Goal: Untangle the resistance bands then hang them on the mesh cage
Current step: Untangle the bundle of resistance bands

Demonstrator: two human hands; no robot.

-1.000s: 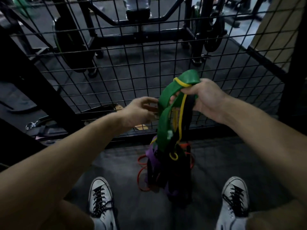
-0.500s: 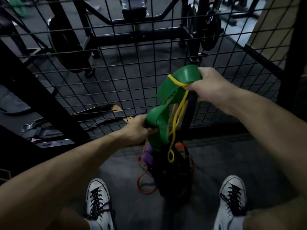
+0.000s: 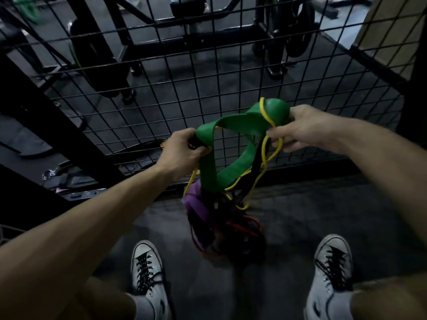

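Resistance bands (image 3: 227, 204): a tangled bunch held up in front of the mesh cage, its lower part hanging between the two hands and above the floor.
Shoes (image 3: 147, 271): two white lace-up sneakers on the dark floor, nearer the camera than the cage, one on each side of the hanging tangle.
Tangle's lower part: purple band (image 3: 196, 204), red band (image 3: 245, 224) and black bands bunched together; blurred, so the knots cannot be told apart.
Left hand (image 3: 182, 153): closed around one end of the wide green band (image 3: 231, 144), in front of the cage.
Right hand (image 3: 307, 128): closed on the green band's other fold, the thin yellow band (image 3: 269, 144) looped through its fingers.
Mesh cage (image 3: 208, 72): black wire grid just behind the hands.
Gym equipment (image 3: 189, 21): dark frames and weight plates beyond the cage.
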